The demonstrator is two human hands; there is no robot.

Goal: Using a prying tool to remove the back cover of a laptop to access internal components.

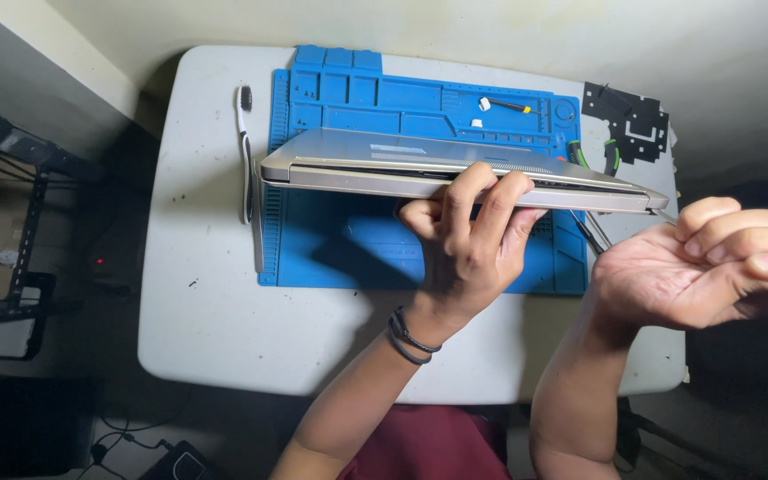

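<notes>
Laptop (455, 169), silver, closed, mid-frame above the blue mat (357, 240) on the tabletop (206, 302): I see my left hand (468, 236) clamped on its near edge; right hand (700, 267) loosely curled, holding nothing I can see.

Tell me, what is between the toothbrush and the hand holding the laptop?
In the head view, between the toothbrush and the left hand lie the blue mat and the laptop raised over it.
</notes>
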